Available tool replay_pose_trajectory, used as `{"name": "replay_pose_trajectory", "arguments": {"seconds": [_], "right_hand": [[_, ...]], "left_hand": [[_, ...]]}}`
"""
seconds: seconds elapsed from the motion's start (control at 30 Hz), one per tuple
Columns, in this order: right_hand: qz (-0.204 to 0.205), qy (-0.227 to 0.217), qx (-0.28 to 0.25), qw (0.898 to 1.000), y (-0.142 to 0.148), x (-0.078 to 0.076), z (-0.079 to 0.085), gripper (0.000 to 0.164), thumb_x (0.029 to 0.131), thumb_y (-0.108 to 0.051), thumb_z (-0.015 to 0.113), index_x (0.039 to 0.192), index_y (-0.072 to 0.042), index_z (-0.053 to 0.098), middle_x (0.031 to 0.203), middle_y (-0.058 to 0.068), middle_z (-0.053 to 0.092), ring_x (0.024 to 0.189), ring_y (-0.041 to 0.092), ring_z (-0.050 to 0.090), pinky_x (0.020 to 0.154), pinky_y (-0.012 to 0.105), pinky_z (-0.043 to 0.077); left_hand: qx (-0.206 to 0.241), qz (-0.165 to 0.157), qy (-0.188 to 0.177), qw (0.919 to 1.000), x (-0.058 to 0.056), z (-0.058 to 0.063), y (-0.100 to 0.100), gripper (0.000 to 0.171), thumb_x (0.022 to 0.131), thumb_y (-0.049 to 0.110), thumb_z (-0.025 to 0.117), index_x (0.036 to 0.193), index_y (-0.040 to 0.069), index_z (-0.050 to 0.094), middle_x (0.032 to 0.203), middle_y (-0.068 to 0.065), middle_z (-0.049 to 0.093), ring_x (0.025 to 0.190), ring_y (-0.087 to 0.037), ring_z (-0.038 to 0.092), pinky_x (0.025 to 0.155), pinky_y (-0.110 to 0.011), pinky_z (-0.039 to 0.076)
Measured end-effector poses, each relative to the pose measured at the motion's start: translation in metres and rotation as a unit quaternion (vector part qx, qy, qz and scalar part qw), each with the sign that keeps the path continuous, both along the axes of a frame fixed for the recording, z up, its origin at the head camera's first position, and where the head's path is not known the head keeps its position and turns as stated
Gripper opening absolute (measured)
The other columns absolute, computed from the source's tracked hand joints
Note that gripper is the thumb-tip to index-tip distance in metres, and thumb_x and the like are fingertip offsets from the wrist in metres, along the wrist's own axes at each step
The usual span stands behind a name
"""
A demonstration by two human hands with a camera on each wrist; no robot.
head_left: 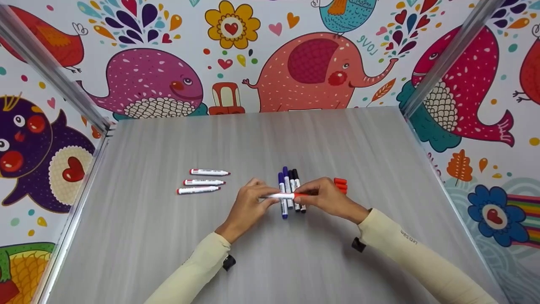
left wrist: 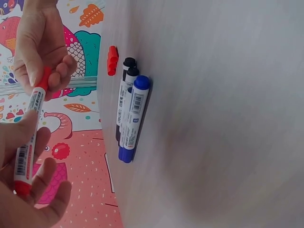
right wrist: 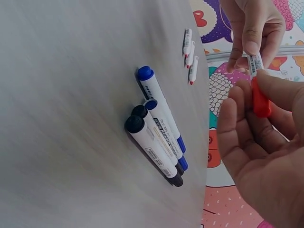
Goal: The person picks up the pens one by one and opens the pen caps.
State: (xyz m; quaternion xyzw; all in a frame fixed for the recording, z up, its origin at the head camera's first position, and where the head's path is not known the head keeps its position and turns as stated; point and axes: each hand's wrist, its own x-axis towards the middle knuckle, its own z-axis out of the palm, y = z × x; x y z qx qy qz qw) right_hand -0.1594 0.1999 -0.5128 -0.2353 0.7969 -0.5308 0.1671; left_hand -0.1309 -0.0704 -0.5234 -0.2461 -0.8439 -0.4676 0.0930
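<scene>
Both hands hold one red whiteboard marker (head_left: 285, 196) sideways above the group of other markers. My left hand (head_left: 247, 207) grips its white barrel between thumb and fingers, near the red tail end. At the other end my right hand (head_left: 333, 200) pinches the red cap (right wrist: 261, 97), which sits against the barrel. Below lie two blue markers (left wrist: 137, 102) and two black markers (right wrist: 152, 149), side by side on the table. The held marker overlaps them in the head view.
Three uncapped red markers (head_left: 204, 182) lie on the table (head_left: 147, 236) at the left, tips pointing right. Loose red caps (head_left: 340, 181) sit close together beyond my right hand. Patterned walls (head_left: 232, 84) with metal corner posts (head_left: 447, 55) stand around the table.
</scene>
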Motion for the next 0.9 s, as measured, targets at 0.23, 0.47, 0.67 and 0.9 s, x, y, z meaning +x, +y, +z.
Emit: {"name": "replay_pose_trajectory", "arguments": {"seconds": [0.23,0.47,0.67,0.9], "right_hand": [[0.011,0.117,0.012,0.993,-0.003,0.002,-0.004,0.019,0.101,-0.015,0.082,0.119,-0.012,0.087,0.102,-0.001,0.083,0.08,0.014,0.065,0.071,0.024,0.057],[0.014,0.198,0.014,0.98,-0.008,0.003,-0.006,0.019,0.101,-0.013,0.081,0.118,-0.007,0.086,0.101,0.0,0.083,0.077,0.011,0.065,0.067,0.027,0.058],[0.024,0.27,0.012,0.963,-0.011,0.002,-0.007,0.015,0.1,-0.007,0.08,0.114,-0.004,0.086,0.098,0.003,0.082,0.078,0.012,0.065,0.065,0.028,0.057],[0.029,0.327,0.019,0.944,-0.011,0.004,-0.008,0.017,0.099,-0.004,0.081,0.115,-0.002,0.084,0.093,0.004,0.079,0.078,0.014,0.064,0.065,0.026,0.056]], "left_hand": [[-0.002,0.014,-0.01,0.9999,0.001,-0.001,0.001,0.016,0.095,0.011,0.086,0.111,0.007,0.088,0.09,0.002,0.071,0.088,-0.013,0.059,0.08,-0.036,0.052],[0.004,0.021,0.004,0.9998,-0.001,-0.001,0.002,0.014,0.096,0.011,0.083,0.109,0.005,0.087,0.087,0.0,0.074,0.088,-0.016,0.063,0.088,-0.047,0.051],[0.009,0.021,0.009,0.9997,-0.002,-0.001,0.002,0.013,0.097,0.008,0.081,0.108,0.003,0.086,0.09,-0.003,0.077,0.088,-0.019,0.063,0.082,-0.041,0.052],[0.023,0.019,-0.018,0.9994,-0.002,0.0,0.002,0.011,0.096,0.004,0.082,0.106,0.001,0.086,0.09,-0.003,0.077,0.085,-0.017,0.062,0.074,-0.032,0.051]]}}
